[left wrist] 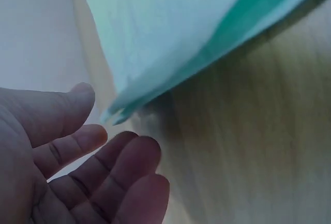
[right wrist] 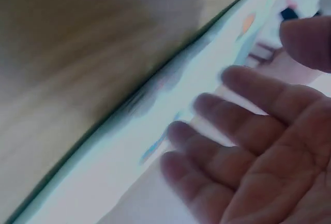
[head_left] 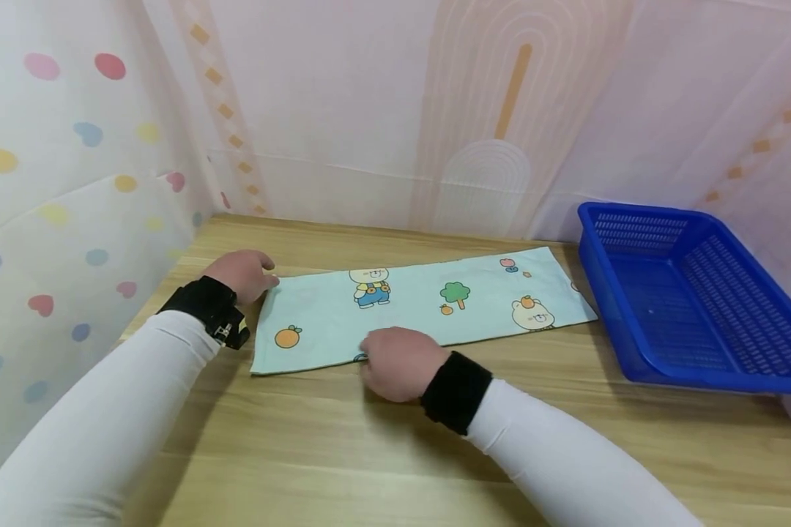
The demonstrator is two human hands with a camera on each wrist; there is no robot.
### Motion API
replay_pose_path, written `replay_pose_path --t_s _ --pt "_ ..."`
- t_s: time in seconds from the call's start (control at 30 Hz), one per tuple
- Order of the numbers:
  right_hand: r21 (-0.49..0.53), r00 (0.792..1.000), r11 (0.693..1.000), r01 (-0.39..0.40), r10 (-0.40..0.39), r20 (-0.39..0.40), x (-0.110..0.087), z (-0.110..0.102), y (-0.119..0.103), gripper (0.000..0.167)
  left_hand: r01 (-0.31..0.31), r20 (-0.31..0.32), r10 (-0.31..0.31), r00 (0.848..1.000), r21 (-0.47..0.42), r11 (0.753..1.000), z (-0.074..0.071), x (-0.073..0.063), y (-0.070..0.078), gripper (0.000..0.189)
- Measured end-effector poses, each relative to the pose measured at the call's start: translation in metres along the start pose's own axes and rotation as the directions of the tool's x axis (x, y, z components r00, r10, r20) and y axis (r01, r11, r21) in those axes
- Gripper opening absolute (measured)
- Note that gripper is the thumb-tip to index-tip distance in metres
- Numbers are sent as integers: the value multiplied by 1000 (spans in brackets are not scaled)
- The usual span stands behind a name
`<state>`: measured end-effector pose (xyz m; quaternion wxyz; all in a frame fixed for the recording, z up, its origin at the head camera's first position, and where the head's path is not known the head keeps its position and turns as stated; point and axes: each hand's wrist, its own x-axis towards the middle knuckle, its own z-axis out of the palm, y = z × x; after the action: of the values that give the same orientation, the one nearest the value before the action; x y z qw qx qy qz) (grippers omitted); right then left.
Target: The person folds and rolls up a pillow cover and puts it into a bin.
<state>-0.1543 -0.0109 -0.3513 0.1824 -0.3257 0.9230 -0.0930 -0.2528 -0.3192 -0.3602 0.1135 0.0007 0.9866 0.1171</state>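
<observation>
A folded pale-blue printed cloth [head_left: 411, 311] lay on a wooden table [head_left: 290, 454]. The left hand [head_left: 242, 274], loosely curved, and right hand [head_left: 402, 364], fingers parted, pinched nothing at its left end and near edge; even layers probably needed light, flat fingers. A blue basket [head_left: 639, 322] stood rightward.

Head cam sits up high on the near side, facing forward and tipped down, far enough back to fit the tabletop [head_left: 290, 454], the cloth [head_left: 411, 311], the basket [head_left: 608, 300] and the backdrop [head_left: 343, 110], plus both forearms [head_left: 112, 410]. Other two are way closer. Left wrist one looks out past the left grip [head_left: 242, 274] at one end of the cloth, pretty tilted, grip poking in from lower left. Right wrist one looks past the right grip [head_left: 398, 362] along the cloth's near edge, also tilted, grip at lower right. All three catch cloth and tabletop, so that's your overlap.
</observation>
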Motion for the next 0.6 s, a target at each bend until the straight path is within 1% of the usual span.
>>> replay_pose_path --t_s 0.1,0.17,0.27,0.37,0.43,0.53,0.6 --pt "-20 995 995 96 -96 4 10 5 -26 36 -18 8 18 1000 -3 1000 3 4 -3 43" --pt "-51 988 987 152 -151 28 20 9 -42 43 -35 7 35 999 -3 999 4 6 -6 38" --pt "-114 973 967 227 -222 58 35 17 -63 51 -38 7 39 999 -27 999 4 9 -10 27" --pt "-186 965 948 260 -250 77 49 24 -80 58 -41 5 42 999 -44 998 4 11 -11 19" --pt "-233 962 934 271 -257 90 57 28 -88 58 -39 9 40 999 -57 998 3 12 -11 18" --pt "-310 958 907 286 -271 91 66 31 -97 58 -28 20 29 999 -82 996 2 13 -10 19" --pt "-345 959 895 284 -272 84 70 31 -100 59 -18 28 21 999 -108 994 1 13 -10 19"
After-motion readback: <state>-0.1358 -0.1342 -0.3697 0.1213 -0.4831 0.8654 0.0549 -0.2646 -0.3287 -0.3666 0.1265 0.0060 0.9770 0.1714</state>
